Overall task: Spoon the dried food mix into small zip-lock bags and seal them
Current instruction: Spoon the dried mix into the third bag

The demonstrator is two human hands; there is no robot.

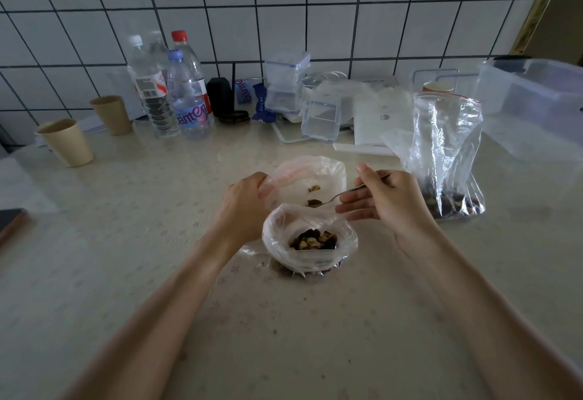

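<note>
Two hands at work over the pale desk (126, 242), both bare. My left hand (244, 207) pinches the left rim of a small zip-lock bag (310, 178), fingers curled round the plastic, holding its mouth wide open. Inside that bag lie only a few bits of dried mix (314, 188) so far. My right hand (386, 202) holds a metal spoon (334, 199) between thumb and forefinger, the other fingers stretched out loosely below it; the grip is closed on the handle. Spoon bowl sits inside the open bag mouth, carrying a small dark lump of food.

Just near of that bag, touching it, sits a second small bag (310, 238), mouth open upward, with a fair heap of dark and tan pieces at its bottom. It rests on the desk between my two wrists.

Right of my right hand stands a large clear bag (448, 153), upright and crumpled, red strip along its top, with dark dried mix gathered in its base.

Far side, along the tiled wall (284, 5): three or four water bottles (186, 96) at far left, two beige paper cups (66, 142) further left, clear lidded boxes (285, 84) near centre, a big translucent tub (536, 106) far right. Dark flat object at the left edge, cannot tell what it is
</note>
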